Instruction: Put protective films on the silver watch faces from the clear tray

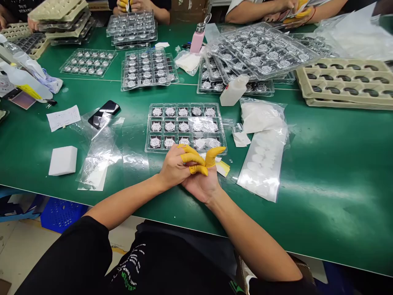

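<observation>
My left hand (179, 166) lies across my right hand (204, 184), over the front of the table. Yellow finger cots cover several of its fingers, which are curled against my right hand near the thumb. The right palm is turned up, and its thumb, in a yellow finger cot (214, 155), stretches to the right; its other fingers are hidden behind the left hand. Just beyond both hands is a clear plastic tray (146, 133) of round watch-like parts in square pockets. A small yellow and white piece (223, 168) lies beside the right thumb.
To the right lie a clear bag of white discs (260, 164) and a white bottle (235, 90). A white block (63, 160), plastic sleeves (98, 157) and a black phone (104, 112) are on the left. Stacked trays (258, 49) and co-workers' hands (135, 5) are farther back.
</observation>
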`<state>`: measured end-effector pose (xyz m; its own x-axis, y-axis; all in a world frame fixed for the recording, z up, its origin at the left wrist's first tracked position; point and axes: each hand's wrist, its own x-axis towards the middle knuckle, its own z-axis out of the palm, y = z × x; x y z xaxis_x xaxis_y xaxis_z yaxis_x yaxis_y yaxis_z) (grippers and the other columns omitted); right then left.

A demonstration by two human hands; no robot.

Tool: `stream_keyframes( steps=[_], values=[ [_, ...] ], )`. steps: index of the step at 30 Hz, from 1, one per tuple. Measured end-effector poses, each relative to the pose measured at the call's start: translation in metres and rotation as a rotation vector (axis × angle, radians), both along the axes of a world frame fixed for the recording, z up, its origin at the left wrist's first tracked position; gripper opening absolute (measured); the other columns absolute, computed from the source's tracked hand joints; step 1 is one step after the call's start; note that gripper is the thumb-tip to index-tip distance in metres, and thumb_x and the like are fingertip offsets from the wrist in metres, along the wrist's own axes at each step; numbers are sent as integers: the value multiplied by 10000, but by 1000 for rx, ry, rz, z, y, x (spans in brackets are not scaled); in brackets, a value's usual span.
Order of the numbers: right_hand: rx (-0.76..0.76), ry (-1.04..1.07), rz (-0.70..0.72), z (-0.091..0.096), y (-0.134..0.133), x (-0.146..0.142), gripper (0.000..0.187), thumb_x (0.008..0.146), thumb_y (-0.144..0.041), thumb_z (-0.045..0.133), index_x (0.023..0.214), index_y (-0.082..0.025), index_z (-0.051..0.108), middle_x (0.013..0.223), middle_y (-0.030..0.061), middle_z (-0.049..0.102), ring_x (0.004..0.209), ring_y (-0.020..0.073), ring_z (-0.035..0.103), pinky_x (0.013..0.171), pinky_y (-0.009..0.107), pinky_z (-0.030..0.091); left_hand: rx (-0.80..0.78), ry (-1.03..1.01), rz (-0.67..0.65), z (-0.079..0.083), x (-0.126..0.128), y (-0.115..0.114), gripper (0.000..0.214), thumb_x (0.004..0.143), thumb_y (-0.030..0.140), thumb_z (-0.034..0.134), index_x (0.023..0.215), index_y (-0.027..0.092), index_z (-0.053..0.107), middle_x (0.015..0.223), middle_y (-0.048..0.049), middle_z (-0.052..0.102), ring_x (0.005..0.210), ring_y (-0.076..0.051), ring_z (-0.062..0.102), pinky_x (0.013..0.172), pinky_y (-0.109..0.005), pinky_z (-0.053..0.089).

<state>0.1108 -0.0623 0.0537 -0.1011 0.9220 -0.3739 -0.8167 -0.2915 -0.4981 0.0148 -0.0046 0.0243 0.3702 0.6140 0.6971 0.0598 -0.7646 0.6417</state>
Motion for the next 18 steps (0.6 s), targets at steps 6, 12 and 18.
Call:
stream_keyframes(
  steps=[6, 12, 18],
  values=[
    [41, -118, -72, 7, 0, -6, 611, 757, -839, 613, 893, -252, 716, 865, 42, 713, 1079, 252, 696, 840, 347, 635, -33, 98, 20, 0, 2, -11, 136, 947, 275, 613, 866, 227, 712, 833, -26, 736, 821, -188, 631, 864, -393, 454],
    [2, -188, -213, 14, 7, 2, 639, 866, -844, 437, 1095, -283, 639, 868, 23, 690, 958, 223, 708, 750, 368, 635, -117, 316, -179, 17, -3, -7, 130, 921, 197, 554, 913, 219, 682, 974, -65, 676, 940, -216, 556, 955, -437, 403],
    [-125, -236, -349, 18, 14, 11, 622, 956, -785, 262, 1073, -255, 565, 749, 4, 596, 841, 222, 703, 737, 423, 633, -264, 424, -463, 25, -3, 0, 161, 983, 316, 571, 888, 210, 648, 1026, -65, 593, 978, -214, 490, 970, -435, 385]
  ],
)
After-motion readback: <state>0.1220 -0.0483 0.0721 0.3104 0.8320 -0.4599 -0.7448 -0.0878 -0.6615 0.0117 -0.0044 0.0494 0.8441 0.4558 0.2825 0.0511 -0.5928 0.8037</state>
